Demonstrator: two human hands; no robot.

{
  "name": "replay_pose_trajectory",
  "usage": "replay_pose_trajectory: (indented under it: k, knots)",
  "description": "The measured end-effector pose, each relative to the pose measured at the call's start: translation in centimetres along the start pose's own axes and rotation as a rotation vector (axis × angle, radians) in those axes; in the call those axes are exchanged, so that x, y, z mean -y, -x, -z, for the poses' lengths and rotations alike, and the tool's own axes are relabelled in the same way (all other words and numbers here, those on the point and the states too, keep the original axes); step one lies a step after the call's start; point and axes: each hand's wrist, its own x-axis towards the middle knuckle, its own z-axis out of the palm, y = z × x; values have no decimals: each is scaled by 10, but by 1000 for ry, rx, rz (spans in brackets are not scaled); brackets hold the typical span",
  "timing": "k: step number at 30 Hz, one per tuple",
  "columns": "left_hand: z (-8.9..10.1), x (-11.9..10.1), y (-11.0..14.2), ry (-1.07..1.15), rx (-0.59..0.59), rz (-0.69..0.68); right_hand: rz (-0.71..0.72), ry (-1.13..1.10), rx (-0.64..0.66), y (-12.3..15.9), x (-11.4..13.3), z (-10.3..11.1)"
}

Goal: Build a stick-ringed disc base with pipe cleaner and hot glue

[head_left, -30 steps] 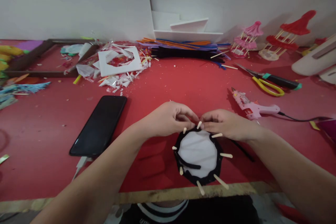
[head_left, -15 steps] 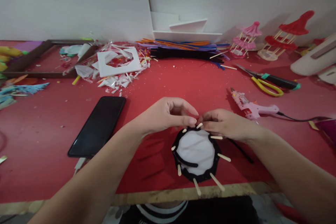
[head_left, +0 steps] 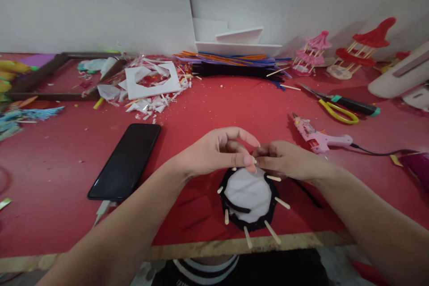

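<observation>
A white disc [head_left: 247, 193] with several short wooden sticks around its rim lies near the table's front edge, ringed by a black pipe cleaner [head_left: 234, 207]. My left hand [head_left: 217, 152] hovers over the disc's far edge, thumb and fingers curled into a pinch at the rim. Facing it from the right, my right hand [head_left: 288, 161] pinches the same spot on the rim, where the black pipe cleaner passes a stick. A loose black end trails off to the right under my right wrist.
A black phone [head_left: 125, 161] lies to the left. A pink glue gun [head_left: 317, 136] and yellow-handled scissors [head_left: 338, 109] lie to the right. Farther back are a pile of coloured pipe cleaners [head_left: 234, 63], white foam scraps [head_left: 150, 82] and two stick-and-paper models [head_left: 362, 49].
Both hands stayed at the disc's far rim. My left hand's fingers lifted and curled over the pinch point, and the disc shifted slightly toward me and left.
</observation>
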Motion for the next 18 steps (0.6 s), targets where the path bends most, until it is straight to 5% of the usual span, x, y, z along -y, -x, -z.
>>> replay_pose_trajectory:
  k: [6, 11, 18]
  knots:
    - [3, 0, -4, 305, -395, -308, -7, -231, -124, -3, -2, 1]
    - [8, -6, -3, 245, -627, -290, 118, -329, -485, -6, -3, 18]
    - [14, 1, -3, -1, -732, -80, 225, -258, -712, -8, -8, 29]
